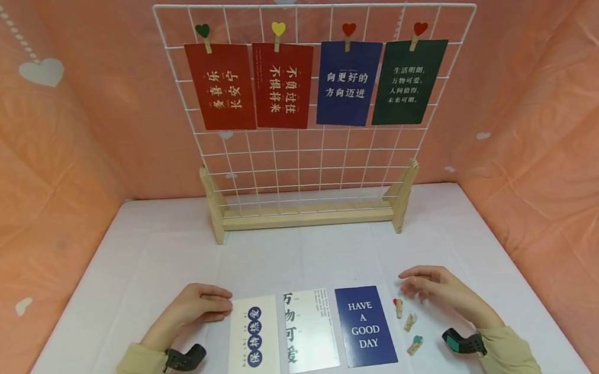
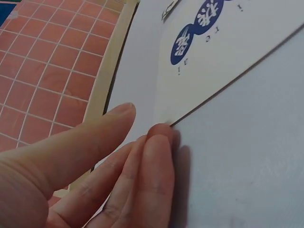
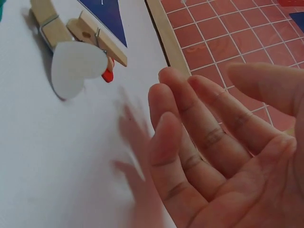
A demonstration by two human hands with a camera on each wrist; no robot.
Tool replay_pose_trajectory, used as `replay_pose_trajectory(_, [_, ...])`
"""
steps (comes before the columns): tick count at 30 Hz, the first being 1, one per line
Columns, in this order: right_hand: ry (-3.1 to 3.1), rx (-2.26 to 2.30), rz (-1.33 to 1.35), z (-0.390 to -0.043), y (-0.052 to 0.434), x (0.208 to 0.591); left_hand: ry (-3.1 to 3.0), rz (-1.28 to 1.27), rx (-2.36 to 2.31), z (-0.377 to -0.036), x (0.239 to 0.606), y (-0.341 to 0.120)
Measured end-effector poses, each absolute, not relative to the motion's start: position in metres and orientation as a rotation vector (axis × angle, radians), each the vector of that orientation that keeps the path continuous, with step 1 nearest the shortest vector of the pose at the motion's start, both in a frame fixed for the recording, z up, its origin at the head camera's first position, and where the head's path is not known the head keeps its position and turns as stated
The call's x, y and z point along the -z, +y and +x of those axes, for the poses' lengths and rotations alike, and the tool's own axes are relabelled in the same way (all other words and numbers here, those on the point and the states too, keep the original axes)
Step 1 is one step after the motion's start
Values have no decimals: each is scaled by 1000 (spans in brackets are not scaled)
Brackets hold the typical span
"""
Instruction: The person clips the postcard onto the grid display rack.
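My left hand (image 1: 196,307) rests at the far left corner of a cream card (image 1: 239,352) with blue circles and white characters. In the left wrist view its fingertips meet the card's corner, thumb apart. A white card (image 1: 313,340) with grey-green characters lies beside it, then a blue card (image 1: 364,350) reading "HAVE A GOOD DAY". My right hand (image 1: 439,287) hovers with relaxed, empty fingers beyond three small wooden clothespins: one with a red heart (image 1: 398,308), one with a white heart (image 3: 73,69), one with a teal heart (image 1: 415,345).
A white wire grid (image 1: 296,146) stands in a wooden base (image 1: 307,217) at the back of the white table (image 1: 171,251). Heart clothespins hold two red cards (image 1: 223,113), a blue card (image 1: 343,112) and a green card (image 1: 405,112) along its top. Orange cloth (image 1: 36,174) surrounds the table.
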State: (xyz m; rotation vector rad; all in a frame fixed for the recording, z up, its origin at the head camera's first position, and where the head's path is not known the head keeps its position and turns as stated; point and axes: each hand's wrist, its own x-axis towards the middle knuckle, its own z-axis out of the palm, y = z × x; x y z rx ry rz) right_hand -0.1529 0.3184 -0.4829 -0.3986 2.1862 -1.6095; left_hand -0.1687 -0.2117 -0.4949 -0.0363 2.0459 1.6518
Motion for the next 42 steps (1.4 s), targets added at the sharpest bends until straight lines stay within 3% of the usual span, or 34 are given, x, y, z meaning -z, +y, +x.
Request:
replay_pose_trajectory(31, [2143, 1607, -352, -148, 322, 494, 2393, -311, -1487, -165, 500, -188])
replay_pose_trajectory(42, [2170, 1575, -355, -147, 319, 496, 2361, -209, -1509, -169, 493, -200])
